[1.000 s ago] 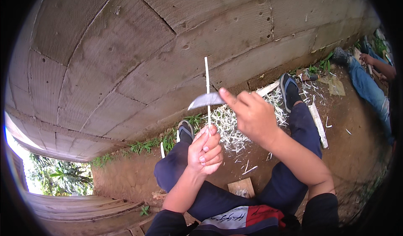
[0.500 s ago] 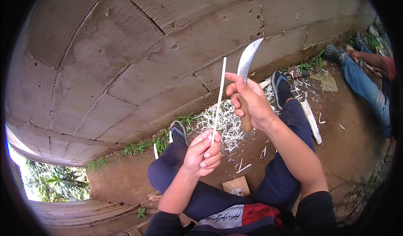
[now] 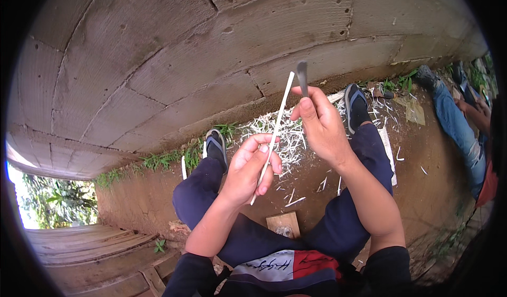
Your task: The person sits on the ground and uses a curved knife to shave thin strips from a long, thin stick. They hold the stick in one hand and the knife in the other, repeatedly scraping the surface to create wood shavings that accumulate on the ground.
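Observation:
A thin pale stick [image 3: 280,113], like a bamboo or wood strip, slants up and to the right from my left hand [image 3: 250,169]. The thumb and fingers of that hand close round its lower part, and its bottom end pokes out below the palm. My right hand [image 3: 325,130] grips a curved-blade knife [image 3: 302,79], whose handle is hidden behind the fingers. The blade points up, seen nearly edge-on and slightly blurred. It stands just right of the stick's top, apart from it in the picture.
Pale shavings [image 3: 289,154] lie heaped on the earth floor between my sandalled feet. A small wooden block [image 3: 283,224] rests between my legs. A rough block wall [image 3: 174,75] rises ahead. At the right sits another person in torn jeans [image 3: 458,125], near a yellowish sheet [image 3: 412,109].
The knife has turned from broadside to nearly edge-on. The stick has slid lower through my left hand and tilts more to the right. That hand has risen a little.

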A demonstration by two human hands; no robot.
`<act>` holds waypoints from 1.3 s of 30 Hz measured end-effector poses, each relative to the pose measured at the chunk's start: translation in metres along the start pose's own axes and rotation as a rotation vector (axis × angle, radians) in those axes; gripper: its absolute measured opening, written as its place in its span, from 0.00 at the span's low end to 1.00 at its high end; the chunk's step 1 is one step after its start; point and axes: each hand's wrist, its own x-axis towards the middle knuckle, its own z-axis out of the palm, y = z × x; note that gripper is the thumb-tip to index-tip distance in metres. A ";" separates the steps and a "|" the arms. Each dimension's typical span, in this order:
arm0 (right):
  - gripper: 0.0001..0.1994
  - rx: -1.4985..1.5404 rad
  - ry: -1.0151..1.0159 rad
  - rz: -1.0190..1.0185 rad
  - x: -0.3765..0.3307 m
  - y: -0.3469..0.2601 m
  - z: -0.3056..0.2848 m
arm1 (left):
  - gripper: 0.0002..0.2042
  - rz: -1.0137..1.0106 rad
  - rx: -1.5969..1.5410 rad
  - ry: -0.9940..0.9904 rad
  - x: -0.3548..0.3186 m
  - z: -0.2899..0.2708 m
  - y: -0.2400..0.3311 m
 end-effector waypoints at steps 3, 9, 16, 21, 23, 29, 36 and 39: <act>0.18 -0.377 0.020 -0.098 -0.003 0.004 -0.002 | 0.11 0.052 -0.019 0.119 0.001 -0.006 0.008; 0.15 -0.574 -0.103 -0.266 -0.019 0.012 0.014 | 0.11 0.089 -0.135 0.140 0.001 -0.015 0.022; 0.18 -0.506 -0.138 -0.452 -0.020 0.008 0.025 | 0.12 0.172 -0.143 0.193 -0.003 -0.019 0.022; 0.22 -0.489 -0.172 -0.492 -0.026 0.012 0.036 | 0.13 0.179 -0.159 0.173 -0.007 -0.021 0.023; 0.22 -0.529 -0.120 -0.502 -0.028 0.013 0.039 | 0.13 0.183 -0.151 0.192 -0.009 -0.021 0.023; 0.23 -0.513 -0.072 -0.534 -0.025 0.011 0.040 | 0.11 0.210 -0.117 0.201 -0.013 -0.020 0.020; 0.23 -0.537 0.033 -0.526 -0.016 0.012 0.040 | 0.10 0.232 -0.108 0.208 -0.012 -0.018 0.019; 0.23 -0.577 0.153 -0.514 0.000 0.007 0.029 | 0.10 0.162 -0.049 0.197 -0.016 -0.012 0.017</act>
